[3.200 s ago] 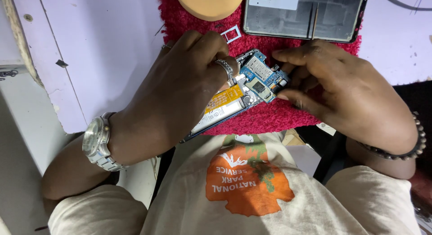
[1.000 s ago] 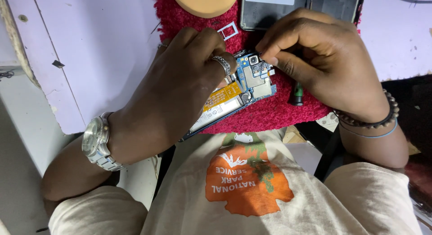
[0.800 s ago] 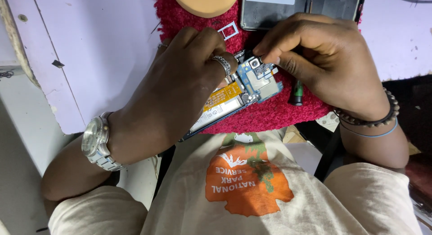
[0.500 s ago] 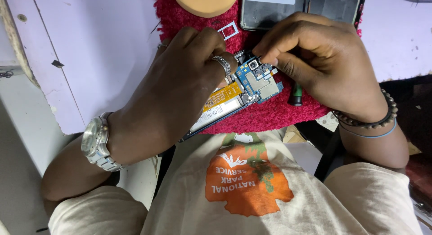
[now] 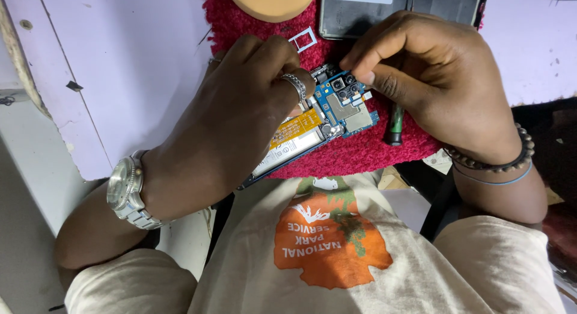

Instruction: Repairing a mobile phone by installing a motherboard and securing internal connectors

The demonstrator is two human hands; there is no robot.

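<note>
An opened phone (image 5: 312, 130) with its back off lies on a red fuzzy mat (image 5: 360, 154). Its blue circuit board (image 5: 345, 103), camera lenses and a yellow-orange flex strip are exposed. My left hand (image 5: 240, 118), with a ring and a silver wristwatch, lies over the phone and pins it down. My right hand (image 5: 421, 79), with a bead bracelet, has its fingertips pinched at the top of the circuit board by the cameras. What the fingertips pinch is too small to tell. A dark green-handled screwdriver (image 5: 393, 124) lies on the mat under my right hand.
A small white card tray (image 5: 302, 40) sits on the mat above my left hand. A dark phone back panel (image 5: 415, 4) lies at the top edge, beside a tan rounded object (image 5: 270, 1). The mat rests on a lilac table (image 5: 120, 67).
Over three seconds my right hand moved up from the phone's right side to the board's top. In the last second it barely shifted. The left hand stayed put.
</note>
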